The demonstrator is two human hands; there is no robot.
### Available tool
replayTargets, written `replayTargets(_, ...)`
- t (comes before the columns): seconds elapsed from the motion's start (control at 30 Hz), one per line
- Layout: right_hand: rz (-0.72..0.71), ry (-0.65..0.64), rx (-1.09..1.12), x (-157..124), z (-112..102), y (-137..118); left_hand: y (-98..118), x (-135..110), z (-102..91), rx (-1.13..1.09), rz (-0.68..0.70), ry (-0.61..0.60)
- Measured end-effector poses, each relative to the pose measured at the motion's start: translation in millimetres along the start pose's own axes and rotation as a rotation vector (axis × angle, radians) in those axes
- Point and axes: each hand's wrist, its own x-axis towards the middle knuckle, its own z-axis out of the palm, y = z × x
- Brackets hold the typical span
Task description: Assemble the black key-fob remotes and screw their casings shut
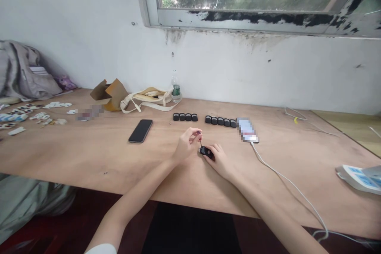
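Observation:
Between thumb and fingers, my left hand (187,143) pinches what looks like a small screwdriver (201,143) with a thin dark shaft. Its shaft points down and its tip meets a small black device (204,151) on the table. My right hand (220,160) grips that device from the right and keeps it against the tabletop. A whitish part shows at the device's left end, while the fingers cover much of the rest. Just beyond my hands, similar black pieces stand in two rows, a left row (185,117) and a right row (220,121).
A dark phone (141,131) lies to the left, and another phone (247,130) on a white cable (285,178) to the right. Behind are a paper bag (114,94), a cream bag (149,97) and a bottle (176,89). A power strip (358,177) sits far right; small white parts (43,117) lie left.

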Motion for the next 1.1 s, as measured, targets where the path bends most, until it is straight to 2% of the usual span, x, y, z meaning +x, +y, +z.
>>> replayTargets(0.13, -0.009, 0.002, -0.002, -0.2, 0.0, 0.3, 5.1, -0.5, -1.1, 0.057, 0.013, -0.019)
replayTargets(0.3, 0.0, -0.001, 0.002, -0.1, -1.4, -1.3, 2.8, 0.7, 0.1, 0.016, 0.003, 0.008)
replayTargets(0.47, -0.013, 0.006, -0.003, 0.2, 0.6, 0.3, 7.2, 3.3, 1.4, 0.009, 0.021, -0.027)
replayTargets(0.67, -0.016, 0.017, -0.002, -0.2, 2.5, 2.1, 6.1, 10.4, 3.7, 0.032, 0.027, 0.132)
replayTargets(0.8, -0.028, 0.006, 0.008, -0.4, 1.0, 1.2, 7.1, 10.2, 3.5, -0.028, -0.001, 0.058)
replayTargets(0.93, -0.037, 0.002, 0.013, -0.3, -0.5, -0.6, 12.7, 8.6, 2.5, -0.06, 0.027, -0.016)
replayTargets(1.1, -0.048, -0.011, 0.014, 0.3, -2.5, -2.5, 8.8, 10.5, 4.0, -0.014, 0.036, 0.1)
